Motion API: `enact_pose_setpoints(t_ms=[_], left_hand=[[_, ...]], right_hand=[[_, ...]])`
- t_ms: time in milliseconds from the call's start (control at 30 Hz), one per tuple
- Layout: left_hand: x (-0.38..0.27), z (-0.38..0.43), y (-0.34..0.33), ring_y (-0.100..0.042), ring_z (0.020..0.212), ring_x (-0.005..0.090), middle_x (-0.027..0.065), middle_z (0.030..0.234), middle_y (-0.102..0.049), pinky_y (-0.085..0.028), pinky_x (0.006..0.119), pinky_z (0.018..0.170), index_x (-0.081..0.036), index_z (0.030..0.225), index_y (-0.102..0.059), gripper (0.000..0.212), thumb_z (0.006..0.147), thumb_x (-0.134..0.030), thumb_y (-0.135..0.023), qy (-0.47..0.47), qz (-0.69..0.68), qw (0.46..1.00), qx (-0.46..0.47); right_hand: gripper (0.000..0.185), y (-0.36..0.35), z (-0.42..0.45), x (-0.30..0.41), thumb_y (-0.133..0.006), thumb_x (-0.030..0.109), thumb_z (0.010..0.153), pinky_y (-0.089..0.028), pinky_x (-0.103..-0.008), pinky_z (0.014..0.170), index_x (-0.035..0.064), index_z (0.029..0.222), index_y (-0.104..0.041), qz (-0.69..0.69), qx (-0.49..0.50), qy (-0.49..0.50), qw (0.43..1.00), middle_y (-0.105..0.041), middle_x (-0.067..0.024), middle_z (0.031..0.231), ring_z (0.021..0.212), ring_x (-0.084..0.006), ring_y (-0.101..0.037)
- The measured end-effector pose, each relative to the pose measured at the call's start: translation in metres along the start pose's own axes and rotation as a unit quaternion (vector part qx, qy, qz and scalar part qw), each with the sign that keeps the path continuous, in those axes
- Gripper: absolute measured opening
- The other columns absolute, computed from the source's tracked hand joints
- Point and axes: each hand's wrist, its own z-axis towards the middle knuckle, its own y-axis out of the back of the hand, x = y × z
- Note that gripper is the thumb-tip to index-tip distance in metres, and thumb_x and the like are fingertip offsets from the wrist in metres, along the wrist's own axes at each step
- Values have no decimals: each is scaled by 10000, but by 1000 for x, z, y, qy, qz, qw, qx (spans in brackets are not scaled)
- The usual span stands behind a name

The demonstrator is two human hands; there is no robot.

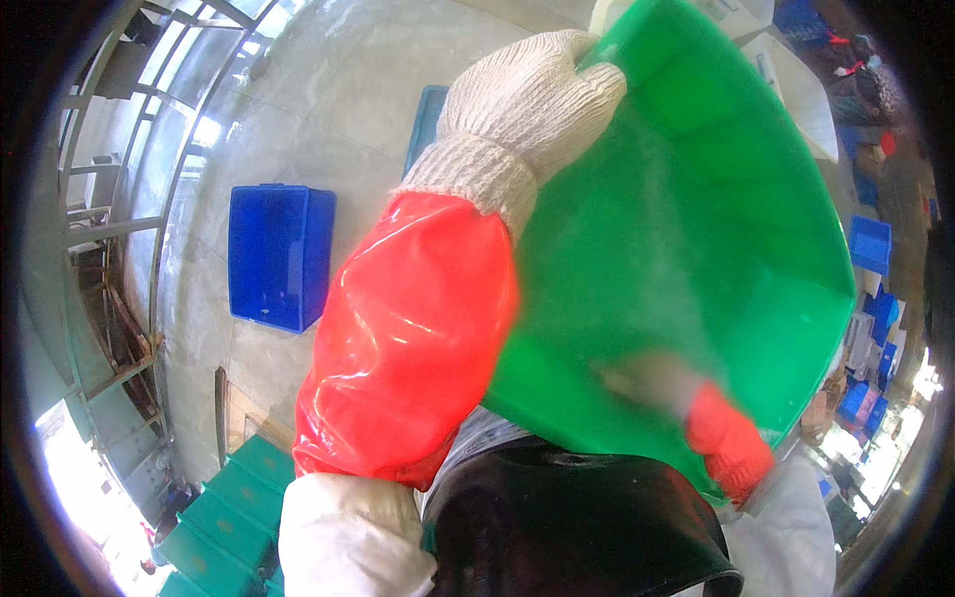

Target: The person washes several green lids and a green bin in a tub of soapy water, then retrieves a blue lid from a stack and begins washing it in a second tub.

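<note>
A large green plastic tub (pixel 671 224) is tilted in front of me, its wet-looking inside facing the camera. My left hand (pixel 541 97), in a white knitted glove with a red waterproof sleeve below it, grips the tub's upper left rim with curled fingers. Inside the tub, low down, is my right hand (pixel 645 380), also in a light glove with a red sleeve. It is blurred, so whether it holds anything cannot be told. A black apron (pixel 574 515) covers my front, below the tub's near rim.
On the concrete floor to the left sits a blue plastic crate (pixel 280 257); a lighter blue one (pixel 425 123) is partly behind my left arm. Green crates (pixel 231 515) stand at the lower left. White containers (pixel 791 89) are beyond the tub. Metal framing (pixel 112 231) lines the far left.
</note>
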Motion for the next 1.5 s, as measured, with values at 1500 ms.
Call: enact_pose_setpoints(t_ms=[1500], left_hand=[[-5,15,-22,-672,1138,359,183,1206,-712,-514,456,973,-135,1445,-565,629,860,-365,-573,-10,144,989,-17]], right_hand=[[547,32,47,-258,-499,174,993,-427,-424,1122,170,1539,-464,108,-568,-146,802,-522,-173,1522,1362,-365,-529]])
